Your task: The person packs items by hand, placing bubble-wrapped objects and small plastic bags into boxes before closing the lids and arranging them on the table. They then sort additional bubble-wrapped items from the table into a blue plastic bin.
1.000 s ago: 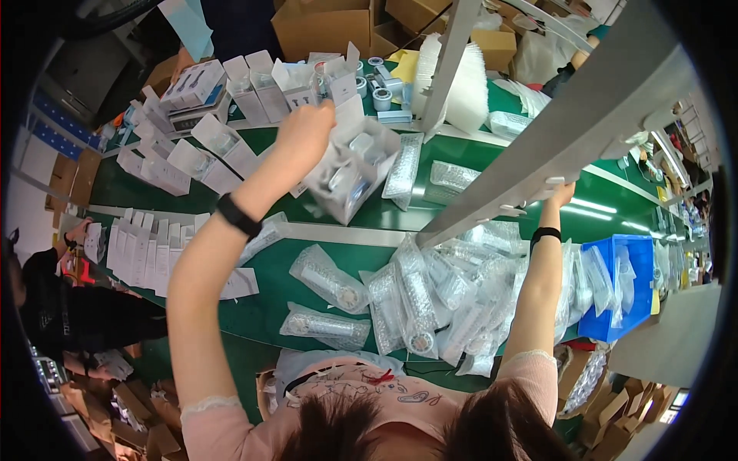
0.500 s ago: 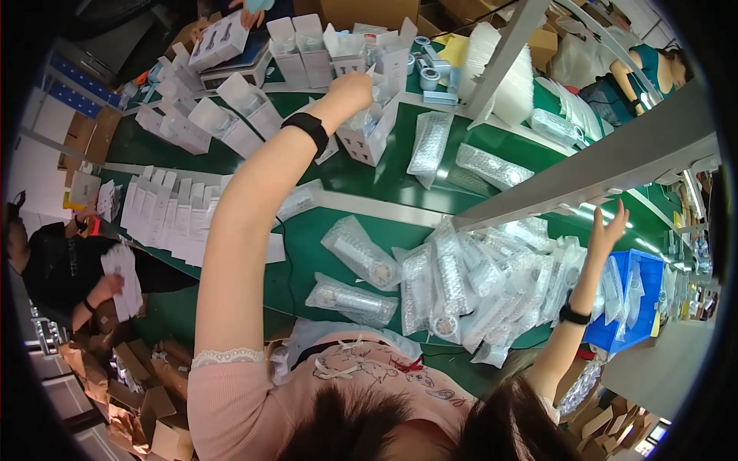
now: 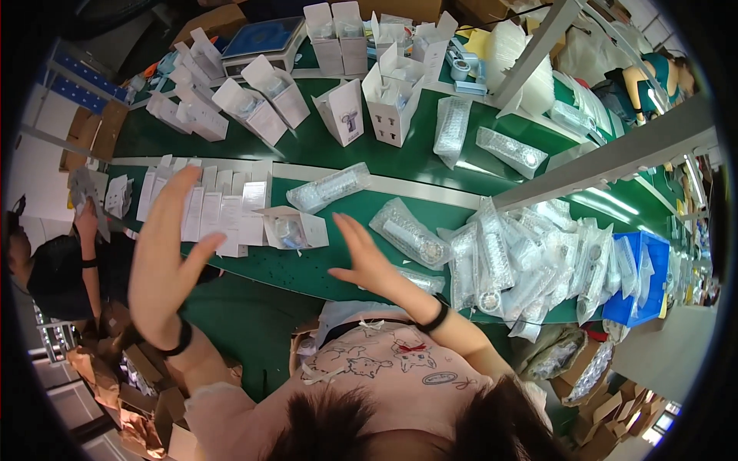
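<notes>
My left hand (image 3: 171, 253) is raised near my body with fingers spread and holds nothing; it hovers over a row of flat white cards (image 3: 204, 206) on the green table (image 3: 323, 146). My right hand (image 3: 367, 260) is open too, fingers apart, just right of a small white carton lying on its side (image 3: 293, 228) and left of a bagged clear bottle (image 3: 407, 232). A black band sits on each wrist. An upright open white box (image 3: 392, 96) stands across the table.
Several open white boxes (image 3: 261, 104) stand along the far side. A heap of bagged bottles (image 3: 530, 261) lies at right beside a blue bin (image 3: 638, 280). A grey metal frame bar (image 3: 615, 157) crosses overhead. Another person (image 3: 65, 265) works at left; cardboard cartons (image 3: 154, 384) sit below.
My left hand let go of the white box on the far side and drew back toward me. My right hand came down from the overhead bar to the table's near edge.
</notes>
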The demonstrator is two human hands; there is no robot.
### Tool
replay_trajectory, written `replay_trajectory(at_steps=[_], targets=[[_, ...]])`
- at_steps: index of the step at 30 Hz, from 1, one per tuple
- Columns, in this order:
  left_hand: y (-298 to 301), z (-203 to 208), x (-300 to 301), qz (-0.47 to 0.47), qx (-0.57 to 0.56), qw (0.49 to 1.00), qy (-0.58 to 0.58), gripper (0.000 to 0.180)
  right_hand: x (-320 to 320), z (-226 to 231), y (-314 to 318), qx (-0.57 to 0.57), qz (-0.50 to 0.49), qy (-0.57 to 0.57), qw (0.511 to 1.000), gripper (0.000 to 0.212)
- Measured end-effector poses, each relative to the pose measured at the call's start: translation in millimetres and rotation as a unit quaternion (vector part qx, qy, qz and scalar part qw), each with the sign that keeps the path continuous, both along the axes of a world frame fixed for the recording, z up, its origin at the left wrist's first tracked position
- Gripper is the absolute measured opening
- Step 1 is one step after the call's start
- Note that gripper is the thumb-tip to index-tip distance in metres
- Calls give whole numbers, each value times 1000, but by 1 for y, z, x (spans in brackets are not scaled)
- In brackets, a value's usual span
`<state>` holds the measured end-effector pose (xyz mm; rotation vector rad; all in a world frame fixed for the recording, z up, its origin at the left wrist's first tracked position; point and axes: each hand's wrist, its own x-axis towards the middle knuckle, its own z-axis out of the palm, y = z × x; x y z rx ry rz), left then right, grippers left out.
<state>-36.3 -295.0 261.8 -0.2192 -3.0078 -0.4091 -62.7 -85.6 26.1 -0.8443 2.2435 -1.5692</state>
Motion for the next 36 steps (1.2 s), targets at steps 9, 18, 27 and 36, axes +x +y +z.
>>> replay_trajectory(at_steps=[9,18,27,36], targets=[[-49,-226,34,257,693,632,-234,69,-21,-64,-71,-38,50,28,998,85],[44,-213,-72,34,571,771,-279,38,27,78,199,-48,-170,-134,975,81],[199,-359,-284,129,125,974,-138,79,4,101,402,13,-623,-2,782,81],[182,-379,-252,66,142,962,-222,82,-201,-39,459,13,-650,71,757,69]])
